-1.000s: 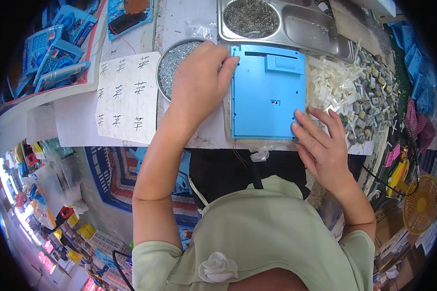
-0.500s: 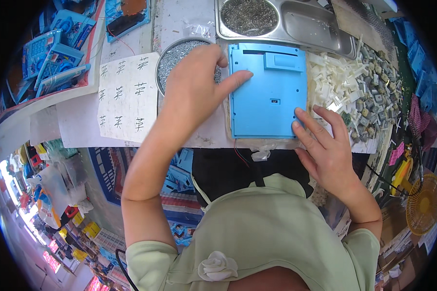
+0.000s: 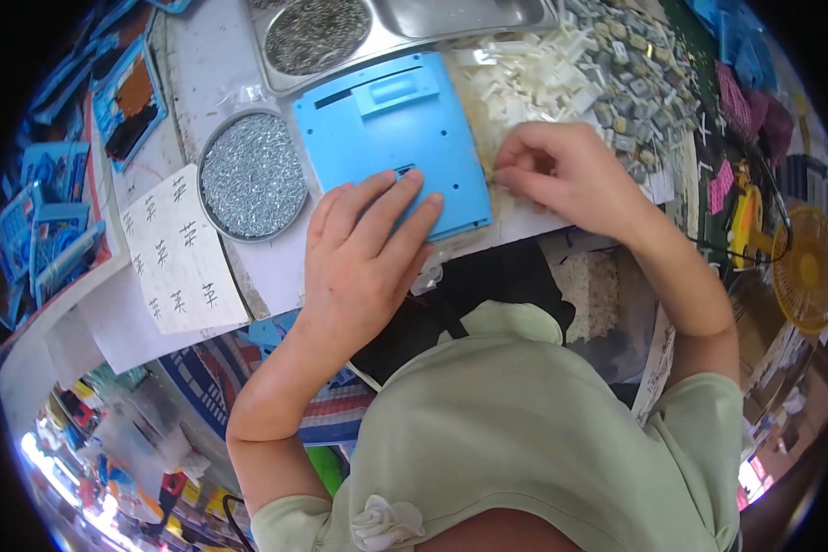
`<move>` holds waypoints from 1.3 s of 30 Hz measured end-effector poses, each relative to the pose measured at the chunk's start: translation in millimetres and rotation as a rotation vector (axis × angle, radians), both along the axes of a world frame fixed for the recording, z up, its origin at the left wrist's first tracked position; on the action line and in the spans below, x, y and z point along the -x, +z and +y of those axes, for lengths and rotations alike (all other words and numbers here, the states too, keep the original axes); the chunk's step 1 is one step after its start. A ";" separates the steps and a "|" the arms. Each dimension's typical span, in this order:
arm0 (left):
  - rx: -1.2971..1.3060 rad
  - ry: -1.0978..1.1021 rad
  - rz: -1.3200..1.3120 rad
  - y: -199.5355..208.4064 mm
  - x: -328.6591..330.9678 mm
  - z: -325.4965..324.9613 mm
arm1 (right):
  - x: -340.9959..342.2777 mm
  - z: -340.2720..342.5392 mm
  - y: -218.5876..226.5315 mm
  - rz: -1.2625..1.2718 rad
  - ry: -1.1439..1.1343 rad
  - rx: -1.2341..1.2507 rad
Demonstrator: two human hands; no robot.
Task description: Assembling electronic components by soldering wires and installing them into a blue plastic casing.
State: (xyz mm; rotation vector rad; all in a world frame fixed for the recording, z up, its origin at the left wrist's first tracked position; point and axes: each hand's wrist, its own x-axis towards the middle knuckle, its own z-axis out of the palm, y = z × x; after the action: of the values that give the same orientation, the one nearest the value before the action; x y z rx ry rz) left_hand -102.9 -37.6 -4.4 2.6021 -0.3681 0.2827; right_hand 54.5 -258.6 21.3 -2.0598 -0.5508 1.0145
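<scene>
A flat light-blue plastic casing point(image 3: 397, 138) lies tilted on the table, with a long slot, a raised block at its far end and small screw holes. My left hand point(image 3: 363, 248) rests flat on its near left part, fingers stretched and a little apart, covering part of a small opening. Just off the casing's right edge, my right hand point(image 3: 561, 175) is closed in a pinch of thumb and forefinger. Whatever may be between those fingertips is hidden or too small to name. Left of the casing stands a round dish point(image 3: 253, 175) full of small silvery screws.
Beyond the casing is a metal tray point(image 3: 460, 18) with a round well of small metal pieces point(image 3: 317, 35). White plastic parts point(image 3: 534, 78) and grey block-like parts point(image 3: 639, 83) are heaped at the right. A handwritten paper sheet point(image 3: 182, 253) lies left; blue casings point(image 3: 55, 216) pile up beyond it.
My view has turned and shifted. My left hand has come from the casing's far left edge to its near part. My right hand has left the near right corner and closed into a pinch.
</scene>
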 end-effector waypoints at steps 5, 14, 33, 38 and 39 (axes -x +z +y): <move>-0.013 0.003 0.002 -0.5 1.8 -1.1 | -18.3 21.1 -2.9 0.184 0.103 0.053; -0.030 0.013 -0.035 0.2 -1.0 -7.7 | -22.6 34.4 1.3 0.148 0.169 0.174; -0.022 0.657 -0.177 -16.9 18.9 85.2 | -5.9 250.0 -22.3 -1.198 1.009 -0.061; -0.176 0.601 -0.057 -18.1 19.8 109.3 | 2.1 260.4 -19.7 -1.114 0.968 -0.044; -0.110 0.593 -0.052 -20.8 16.9 110.4 | -0.1 260.8 -20.8 -1.109 0.959 -0.030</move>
State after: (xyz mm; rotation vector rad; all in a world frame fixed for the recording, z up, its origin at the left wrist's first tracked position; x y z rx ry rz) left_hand -119.8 72.8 -25.1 2.7606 0.3965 0.5401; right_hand 54.6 2.2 0.4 -2.1872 -2.2207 0.1568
